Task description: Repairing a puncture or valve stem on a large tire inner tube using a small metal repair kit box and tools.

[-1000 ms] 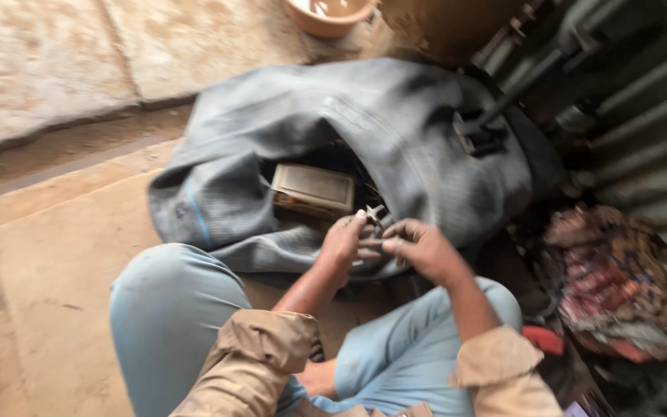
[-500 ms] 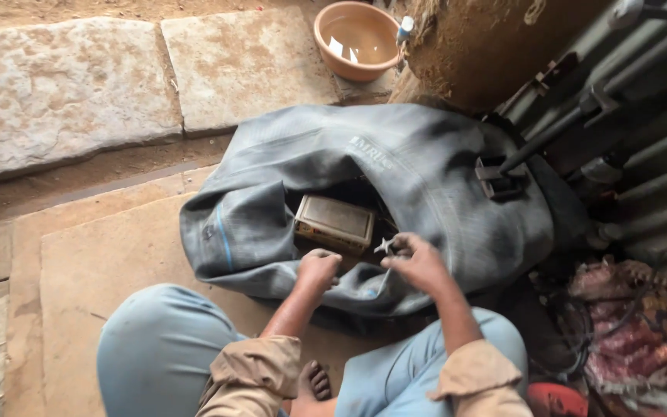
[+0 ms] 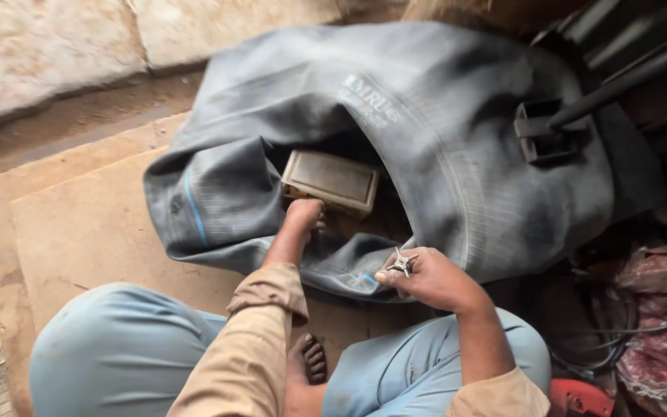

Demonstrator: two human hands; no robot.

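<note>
1. Reaching forward, the left hand (image 3: pixel 305 215) touched the near edge of the small metal box (image 3: pixel 330 181); whether its fingers were closed I cannot tell.
2. The box lay just ahead of this hand, in the fold of the grey inner tube (image 3: pixel 441 131), its long side running left to right.
3. The right hand (image 3: pixel 426 279) was farther away, clamped on a small star-shaped metal tool (image 3: pixel 403 263).

The big inner tube (image 3: pixel 441 147) filling the upper middle of the frame is matt grey-black rubber, dusty, with fine ribbing and a thin blue line. In its hollow sits a small rectangular box (image 3: pixel 332 181) of dull, worn metal with a tarnished lid. The right hand (image 3: pixel 434 279), lower centre, pinches a small cross-shaped tool (image 3: pixel 403 262) of bright, shiny metal. At left lies a flat board (image 3: pixel 94 232) of rough, matt brown wood or card; stone slabs (image 3: pixel 48 46) at upper left look coarse and pitted.
</note>
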